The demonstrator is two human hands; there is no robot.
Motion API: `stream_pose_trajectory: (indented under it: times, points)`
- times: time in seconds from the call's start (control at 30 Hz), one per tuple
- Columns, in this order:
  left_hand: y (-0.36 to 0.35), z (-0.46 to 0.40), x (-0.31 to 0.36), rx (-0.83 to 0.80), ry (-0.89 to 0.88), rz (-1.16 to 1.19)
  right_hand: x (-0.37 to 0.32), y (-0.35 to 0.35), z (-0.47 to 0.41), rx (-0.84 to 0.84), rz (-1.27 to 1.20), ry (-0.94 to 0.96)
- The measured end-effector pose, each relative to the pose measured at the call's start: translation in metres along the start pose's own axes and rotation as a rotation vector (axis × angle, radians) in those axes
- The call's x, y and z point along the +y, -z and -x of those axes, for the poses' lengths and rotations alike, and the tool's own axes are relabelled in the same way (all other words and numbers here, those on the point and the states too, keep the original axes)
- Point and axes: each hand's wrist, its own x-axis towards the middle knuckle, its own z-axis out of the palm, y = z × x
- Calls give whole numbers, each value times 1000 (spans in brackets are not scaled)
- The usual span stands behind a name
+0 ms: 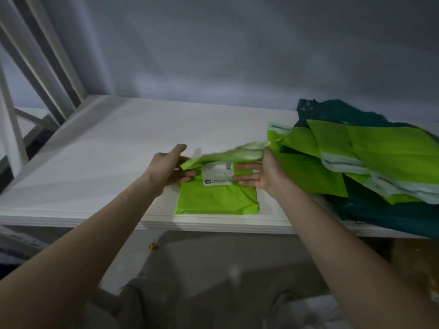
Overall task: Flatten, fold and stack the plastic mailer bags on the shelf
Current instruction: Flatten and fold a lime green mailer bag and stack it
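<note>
The green mailer bag (217,200) lies near the front edge of the shelf (95,162); the left hand (169,169) pinches its blurred top flap while the right hand (261,176) holds the other end, fingers spread. It looks thin, light and slippery, best taken at the corners. At the right is a loose pile of bags (368,162).

A bright lime-green plastic mailer bag (217,200) bearing a white printed label (217,175) lies at frame centre on the plain white shelf board (107,148), while lime-green, pale-striped and dark teal bags (370,162) fill the right.
</note>
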Motion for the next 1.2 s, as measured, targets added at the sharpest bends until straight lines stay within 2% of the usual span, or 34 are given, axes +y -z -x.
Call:
stream_pose_trajectory:
  times: [0.17,0.3,0.4,0.73,1.03,1.2]
  points:
    - [0,5,-8,34,-155,-358,-2,6,10,-83,134,-30]
    - [1,10,-18,38,-254,-492,-2,11,24,-136,361,-16]
    - [2,11,-23,65,-278,-516,0,10,28,-171,420,-4]
    - [-4,-1,-20,62,-314,-380,10,0,18,-26,364,152]
    - [-1,-9,-26,60,-427,-547,23,6,11,77,838,442]
    - [1,-8,-29,39,-465,-659,26,9,14,99,796,449]
